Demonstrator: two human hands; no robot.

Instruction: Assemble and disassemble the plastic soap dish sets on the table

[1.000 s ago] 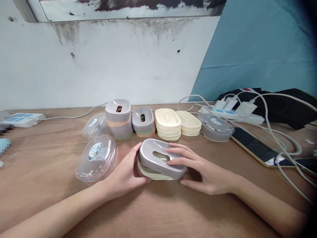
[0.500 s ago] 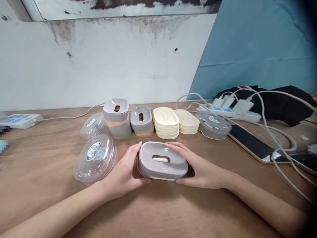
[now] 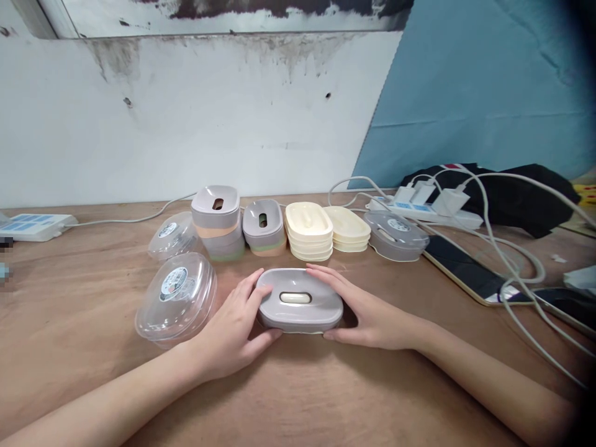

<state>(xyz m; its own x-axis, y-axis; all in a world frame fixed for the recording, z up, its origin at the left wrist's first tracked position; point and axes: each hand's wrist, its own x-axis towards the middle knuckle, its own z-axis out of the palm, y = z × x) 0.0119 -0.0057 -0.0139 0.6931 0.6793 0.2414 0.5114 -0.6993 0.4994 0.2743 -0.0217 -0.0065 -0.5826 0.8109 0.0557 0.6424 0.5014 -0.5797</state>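
A grey oval lid with a slot in its top (image 3: 300,304) sits flat over a cream tray on the wooden table (image 3: 298,397). My left hand (image 3: 235,329) grips its left end, thumb on the near edge. My right hand (image 3: 367,310) cups its right end, fingers along the far rim. A stack of clear plastic covers with round labels (image 3: 177,298) lies just left of my left hand.
Behind stand stacks of grey lids (image 3: 218,220) (image 3: 264,233), cream trays (image 3: 308,239) (image 3: 349,236), another clear cover (image 3: 170,236) and one assembled box (image 3: 395,234). At right lie a power strip with chargers (image 3: 426,208), white cables, a tablet (image 3: 470,270) and dark cloth. A white device (image 3: 32,225) sits far left.
The grey lid was tilted over the cream tray and now lies level and pressed down on it. My right hand slid from the lid's top to its right end.
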